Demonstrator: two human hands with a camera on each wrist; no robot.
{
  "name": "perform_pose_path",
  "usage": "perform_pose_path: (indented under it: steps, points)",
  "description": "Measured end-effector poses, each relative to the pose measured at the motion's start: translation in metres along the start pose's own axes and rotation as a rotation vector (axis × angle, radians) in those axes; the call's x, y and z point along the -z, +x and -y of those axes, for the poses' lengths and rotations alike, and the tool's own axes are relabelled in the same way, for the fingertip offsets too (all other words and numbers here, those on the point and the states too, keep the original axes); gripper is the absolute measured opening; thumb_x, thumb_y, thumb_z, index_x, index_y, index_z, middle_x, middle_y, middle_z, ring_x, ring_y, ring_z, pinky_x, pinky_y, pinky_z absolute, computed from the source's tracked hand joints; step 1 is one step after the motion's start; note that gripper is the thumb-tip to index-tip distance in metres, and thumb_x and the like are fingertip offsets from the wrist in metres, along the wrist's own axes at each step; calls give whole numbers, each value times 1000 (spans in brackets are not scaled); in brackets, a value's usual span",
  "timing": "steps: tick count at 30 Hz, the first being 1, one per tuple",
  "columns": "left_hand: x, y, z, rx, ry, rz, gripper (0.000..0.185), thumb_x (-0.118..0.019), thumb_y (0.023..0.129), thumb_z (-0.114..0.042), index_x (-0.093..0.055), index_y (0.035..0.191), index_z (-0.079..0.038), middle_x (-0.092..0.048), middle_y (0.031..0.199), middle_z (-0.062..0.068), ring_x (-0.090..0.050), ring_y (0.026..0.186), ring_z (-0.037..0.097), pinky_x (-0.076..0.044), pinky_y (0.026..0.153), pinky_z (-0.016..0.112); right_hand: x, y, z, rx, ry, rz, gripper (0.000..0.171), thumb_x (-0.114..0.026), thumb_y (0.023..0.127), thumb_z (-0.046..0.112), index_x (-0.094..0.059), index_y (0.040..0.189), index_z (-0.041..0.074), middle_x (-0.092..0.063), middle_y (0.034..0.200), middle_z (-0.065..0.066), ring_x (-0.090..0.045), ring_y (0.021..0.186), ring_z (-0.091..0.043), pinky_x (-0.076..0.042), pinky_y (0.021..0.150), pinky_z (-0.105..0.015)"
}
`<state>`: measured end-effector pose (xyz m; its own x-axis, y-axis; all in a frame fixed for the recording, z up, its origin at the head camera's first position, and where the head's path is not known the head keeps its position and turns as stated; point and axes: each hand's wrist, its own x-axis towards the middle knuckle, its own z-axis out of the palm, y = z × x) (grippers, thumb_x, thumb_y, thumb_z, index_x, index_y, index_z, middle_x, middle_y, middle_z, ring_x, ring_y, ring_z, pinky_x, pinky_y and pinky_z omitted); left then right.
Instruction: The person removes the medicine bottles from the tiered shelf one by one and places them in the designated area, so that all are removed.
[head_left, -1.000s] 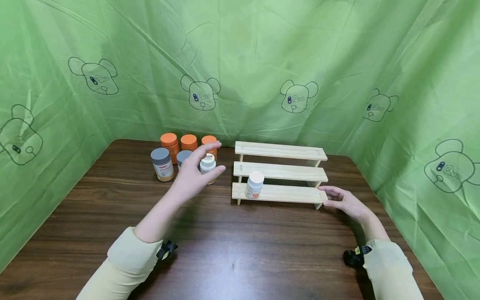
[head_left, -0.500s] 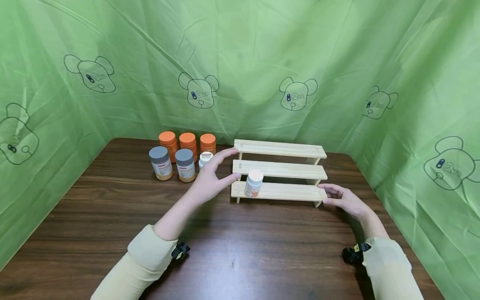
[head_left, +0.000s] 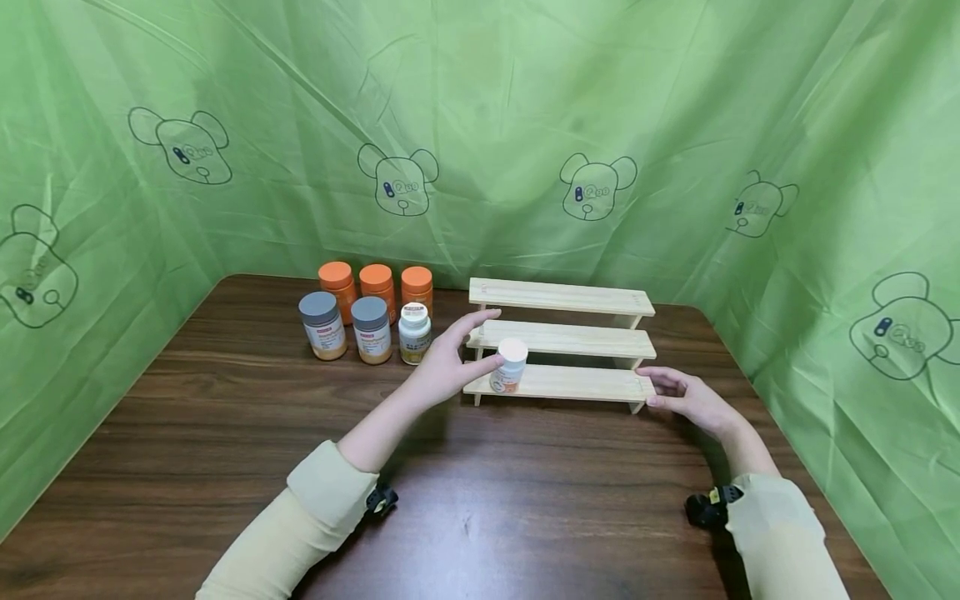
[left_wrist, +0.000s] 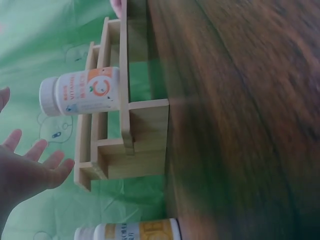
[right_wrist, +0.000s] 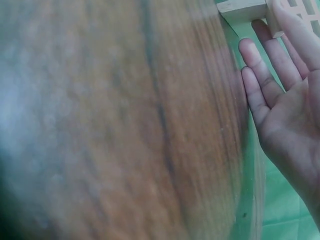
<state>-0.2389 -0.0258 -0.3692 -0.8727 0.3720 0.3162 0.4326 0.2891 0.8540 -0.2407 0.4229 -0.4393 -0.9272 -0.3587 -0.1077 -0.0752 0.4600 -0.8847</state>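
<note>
My left hand (head_left: pixel 447 367) has moved right since a second ago, away from the white-capped jar (head_left: pixel 414 332), which now stands on the table (head_left: pixel 480 500) beside the two grey-lidded jars (head_left: pixel 347 327). The hand's fingers are spread and hold nothing, with the thumb just beside the vitamin bottle (head_left: pixel 511 365). That bottle stands upright near the left end of the lowest step of the wooden rack (head_left: pixel 570 342), unchanged. My right hand (head_left: pixel 686 398) stays where it was, fingers relaxed and straight against the rack's near right corner.
</note>
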Motion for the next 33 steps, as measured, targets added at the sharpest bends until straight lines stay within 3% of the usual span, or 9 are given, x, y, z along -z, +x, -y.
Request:
perform_pose_path:
  steps: [9, 22, 29, 33]
  points:
    - [-10, 9, 10, 5, -43, 44, 61, -72, 84, -33, -44, 139, -28, -45, 142, -6, -40, 132, 19, -34, 107, 48, -1, 1, -4, 55, 52, 18, 53, -64, 88, 6, -44, 137, -1, -62, 118, 11, -61, 103, -5, -52, 81, -22]
    - [-14, 19, 17, 10, -72, 60, 45, -72, 84, -26, -56, 125, -15, -58, 125, -1, -51, 121, 25, -41, 102, 43, -1, 1, -1, 93, 73, 34, 52, -62, 89, 2, -42, 136, -4, -64, 117, 10, -62, 103, -7, -52, 84, -22]
    - [-14, 18, 18, 35, -28, 93, 41, -73, 83, -28, -59, 121, -19, -60, 122, -6, -52, 117, 13, -41, 102, 39, 0, 0, -1, 32, 14, -11, 48, -62, 91, 10, -47, 136, 2, -63, 121, 4, -57, 109, -1, -46, 88, -16]
    - [-14, 17, 18, 56, -16, 104, 39, -74, 82, -29, -61, 118, -21, -61, 121, -7, -53, 116, 13, -40, 102, 41, 0, 0, 0, 22, -13, -22, 48, -62, 92, 13, -48, 136, 4, -61, 126, -6, -55, 111, 1, -44, 89, -14]
